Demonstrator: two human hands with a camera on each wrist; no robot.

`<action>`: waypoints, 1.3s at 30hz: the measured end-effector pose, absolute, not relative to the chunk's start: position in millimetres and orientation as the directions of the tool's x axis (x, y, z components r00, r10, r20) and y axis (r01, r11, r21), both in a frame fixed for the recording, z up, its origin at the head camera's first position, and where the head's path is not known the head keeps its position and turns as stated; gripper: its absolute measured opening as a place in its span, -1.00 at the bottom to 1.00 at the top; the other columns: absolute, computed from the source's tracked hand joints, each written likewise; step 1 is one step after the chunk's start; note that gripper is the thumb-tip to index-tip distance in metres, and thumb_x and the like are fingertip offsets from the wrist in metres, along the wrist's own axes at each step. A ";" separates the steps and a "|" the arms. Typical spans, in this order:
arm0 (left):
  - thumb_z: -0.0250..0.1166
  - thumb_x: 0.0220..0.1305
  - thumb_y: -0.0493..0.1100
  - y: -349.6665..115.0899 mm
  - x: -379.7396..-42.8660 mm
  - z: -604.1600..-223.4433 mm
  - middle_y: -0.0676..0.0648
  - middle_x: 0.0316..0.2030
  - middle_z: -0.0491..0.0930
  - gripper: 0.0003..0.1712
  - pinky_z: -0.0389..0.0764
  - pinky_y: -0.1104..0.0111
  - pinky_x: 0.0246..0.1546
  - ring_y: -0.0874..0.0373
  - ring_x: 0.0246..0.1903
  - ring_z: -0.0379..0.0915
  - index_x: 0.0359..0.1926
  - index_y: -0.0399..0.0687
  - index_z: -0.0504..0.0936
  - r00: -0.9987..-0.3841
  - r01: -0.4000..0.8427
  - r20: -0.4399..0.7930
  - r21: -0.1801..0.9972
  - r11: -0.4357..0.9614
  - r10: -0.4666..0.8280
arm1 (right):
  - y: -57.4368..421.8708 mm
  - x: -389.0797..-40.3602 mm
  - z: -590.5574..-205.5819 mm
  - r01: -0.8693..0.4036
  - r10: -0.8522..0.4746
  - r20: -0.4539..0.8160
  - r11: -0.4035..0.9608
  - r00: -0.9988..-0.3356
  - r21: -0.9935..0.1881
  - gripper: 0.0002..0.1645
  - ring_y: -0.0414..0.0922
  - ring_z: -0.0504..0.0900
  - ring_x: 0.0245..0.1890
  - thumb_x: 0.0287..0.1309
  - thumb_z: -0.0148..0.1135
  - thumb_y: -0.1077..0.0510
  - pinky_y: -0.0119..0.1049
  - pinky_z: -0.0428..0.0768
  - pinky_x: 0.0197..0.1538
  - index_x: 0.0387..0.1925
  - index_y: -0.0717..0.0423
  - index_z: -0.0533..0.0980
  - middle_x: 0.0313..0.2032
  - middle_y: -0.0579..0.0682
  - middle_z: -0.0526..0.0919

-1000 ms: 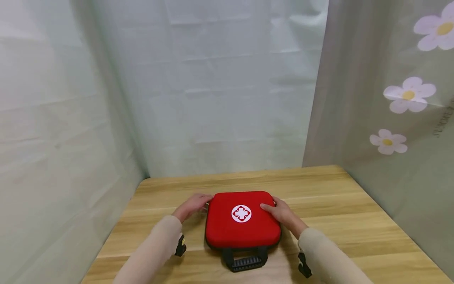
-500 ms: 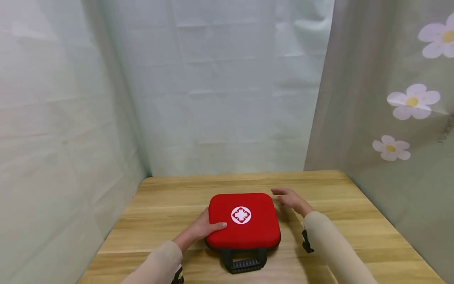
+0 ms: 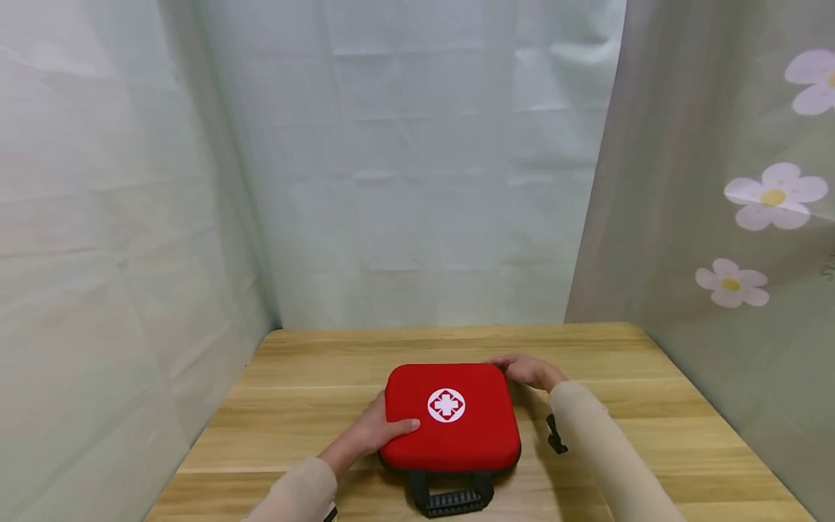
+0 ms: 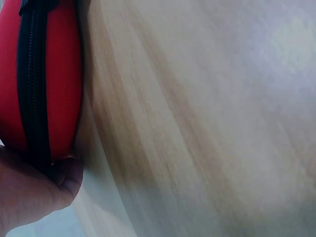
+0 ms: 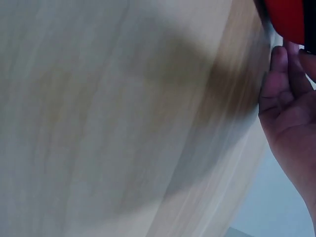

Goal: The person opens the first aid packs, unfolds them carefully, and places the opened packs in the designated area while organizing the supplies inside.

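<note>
A red first aid case with a white cross emblem lies flat on the wooden table, its black handle toward me. My left hand grips its left side, thumb on the lid. In the left wrist view, the black zipper runs along the case's side above the fingers. My right hand is at the far right corner, with its fingertips hidden behind the case in the head view. In the right wrist view, its thumb is close to the dark zipper band; whether it pinches a zipper pull cannot be told.
The wooden table extends around the case on all sides. Pale curtains hang behind it and at both sides; the right one carries printed flowers.
My left hand moved from the far left corner nearer to me, its thumb coming onto the lid. My right hand left the right side, lifted off, then came to the far right corner.
</note>
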State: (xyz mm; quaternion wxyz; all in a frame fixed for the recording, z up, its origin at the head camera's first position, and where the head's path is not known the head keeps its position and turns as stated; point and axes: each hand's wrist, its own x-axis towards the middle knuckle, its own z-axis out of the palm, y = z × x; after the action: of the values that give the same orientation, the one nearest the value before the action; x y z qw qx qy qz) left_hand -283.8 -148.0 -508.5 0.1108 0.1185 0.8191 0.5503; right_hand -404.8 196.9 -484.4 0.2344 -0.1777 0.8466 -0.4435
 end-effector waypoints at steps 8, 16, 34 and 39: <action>0.50 0.07 0.14 -142.5 -267.1 -485.1 -0.07 0.04 0.53 -0.01 0.61 0.24 -0.04 0.08 -0.03 0.52 0.35 -0.16 0.19 -0.945 0.107 -0.028 0.914 0.391 0.324 | 203.2 -398.1 -480.3 -0.152 -0.537 -0.197 0.536 -0.820 -0.830 -0.64 -0.12 0.52 -0.12 0.28 -0.03 0.42 -0.11 0.42 0.11 -0.09 0.21 0.66 -0.17 -0.02 0.67; 0.49 0.07 0.18 -144.2 -268.6 -488.6 -0.08 0.04 0.53 -0.02 0.58 0.23 -0.01 0.07 -0.03 0.52 0.33 -0.16 0.22 -0.948 0.112 -0.023 0.910 0.400 0.318 | 196.6 -390.4 -480.8 -0.152 -0.397 -0.125 0.597 -0.909 -0.788 -0.70 -0.11 0.50 -0.21 0.46 0.00 0.23 -0.14 0.43 0.00 -0.21 0.12 0.68 -0.26 -0.07 0.65; 0.46 0.14 0.11 -132.6 -259.2 -469.4 -0.19 0.05 0.50 -0.02 0.64 0.15 -0.12 -0.01 -0.08 0.51 0.37 -0.27 0.18 -0.984 0.018 -0.067 0.884 0.467 0.165 | 211.8 -372.9 -482.4 -0.387 -0.350 0.193 0.660 -0.917 -0.644 -0.78 0.02 0.66 -0.16 0.32 0.17 0.34 -0.06 0.63 -0.09 -0.17 0.21 0.73 -0.17 0.10 0.73; 0.42 0.20 0.09 -134.1 -256.7 -473.2 -0.32 0.25 0.32 0.08 0.52 -0.07 0.08 -0.21 0.14 0.34 0.50 -0.27 0.02 -0.981 0.081 -0.022 0.853 0.516 0.192 | 208.3 -368.0 -488.0 -0.376 -0.349 0.170 0.696 -0.922 -0.612 -0.82 -0.07 0.64 -0.24 0.27 0.22 0.35 -0.14 0.61 -0.15 -0.25 0.18 0.74 -0.27 0.03 0.74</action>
State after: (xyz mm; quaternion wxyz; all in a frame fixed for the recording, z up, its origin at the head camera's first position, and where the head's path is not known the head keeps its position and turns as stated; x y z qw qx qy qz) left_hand -256.7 -134.1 -473.2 0.0568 0.0786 0.8687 0.4858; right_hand -368.0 208.3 -488.0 -0.0201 -0.1969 0.9206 -0.3366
